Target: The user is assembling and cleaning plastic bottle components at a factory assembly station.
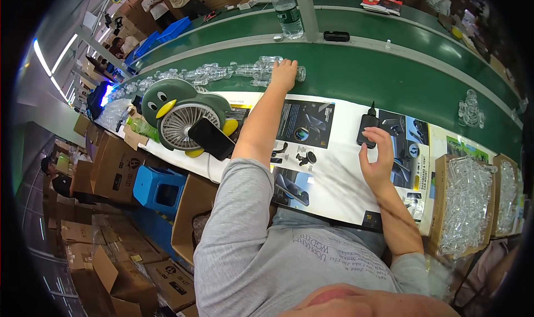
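My left hand (285, 75) reaches across the green work surface to the right end of a row of clear plastic pieces (208, 72). Its fingers close over a clear plastic piece (301, 74) whose round end shows to the right of them. My right hand (376, 155) is over the printed cardboard sheet (342, 167), its thumb and fingers curled against the lower part of a small black bottle (367, 123). The bottle's thin pointed nozzle is turned away from me. Exactly how the fingertips meet the bottle is partly hidden.
A green penguin-shaped fan (186, 114) with a black phone (212, 138) leaning on it stands at left. Cardboard boxes of clear plastic parts (466, 200) sit at right. One clear figure-shaped piece (471, 110) stands apart. A water bottle (287, 14) is behind, by a metal post.
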Demonstrator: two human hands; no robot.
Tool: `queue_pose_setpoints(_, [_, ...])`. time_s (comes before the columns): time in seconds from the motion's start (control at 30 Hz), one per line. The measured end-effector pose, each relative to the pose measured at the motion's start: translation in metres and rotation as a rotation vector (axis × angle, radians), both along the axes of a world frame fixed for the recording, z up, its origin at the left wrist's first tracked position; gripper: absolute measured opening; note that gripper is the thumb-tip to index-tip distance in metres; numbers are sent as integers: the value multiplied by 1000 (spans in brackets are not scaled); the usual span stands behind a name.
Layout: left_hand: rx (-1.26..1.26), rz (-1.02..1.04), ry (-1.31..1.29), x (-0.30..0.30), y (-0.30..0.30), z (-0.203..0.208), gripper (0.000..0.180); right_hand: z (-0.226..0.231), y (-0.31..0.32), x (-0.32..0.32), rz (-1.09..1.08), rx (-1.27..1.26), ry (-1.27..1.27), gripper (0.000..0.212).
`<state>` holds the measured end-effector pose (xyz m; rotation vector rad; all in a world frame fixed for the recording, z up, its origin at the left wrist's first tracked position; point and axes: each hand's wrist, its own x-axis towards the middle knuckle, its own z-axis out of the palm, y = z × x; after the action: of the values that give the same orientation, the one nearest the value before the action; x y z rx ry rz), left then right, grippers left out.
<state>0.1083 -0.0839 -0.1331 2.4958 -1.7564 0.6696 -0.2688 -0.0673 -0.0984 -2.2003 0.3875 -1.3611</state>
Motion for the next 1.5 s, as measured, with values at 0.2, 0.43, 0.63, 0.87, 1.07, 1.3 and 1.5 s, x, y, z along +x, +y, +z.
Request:
queue_pose_setpoints(0.2, [-334, -155, 109, -43, 11, 7, 44, -3, 1, 4, 19, 18, -13, 28])
queue_pose_setpoints(0.43, [-278, -595, 758, -178, 130, 55, 30, -9, -2, 5, 13, 50, -5, 29])
queue_pose_setpoints(0.63, [461, -442, 1783, -167, 300, 79, 14, -12, 2, 5, 23, 82, 45, 25])
queue_pose_setpoints(0.87, [107, 654, 2015, -93, 449, -86, 18, -28, 2, 8, 55, 103, 12, 28])
queue_pose_setpoints(1.07, [-579, 935, 1822, -91, 438, -312, 18, -28, -3, 6, 6, 61, 53, 25])
queue_pose_setpoints(1.3, [-275, 1145, 1684, -121, 429, -380, 27, -28, -1, 10, 25, 58, 31, 26])
queue_pose_setpoints(1.5, [-484, 1009, 1403, -124, 431, -375, 33, -22, 1, 7, 2, 54, 35, 27])
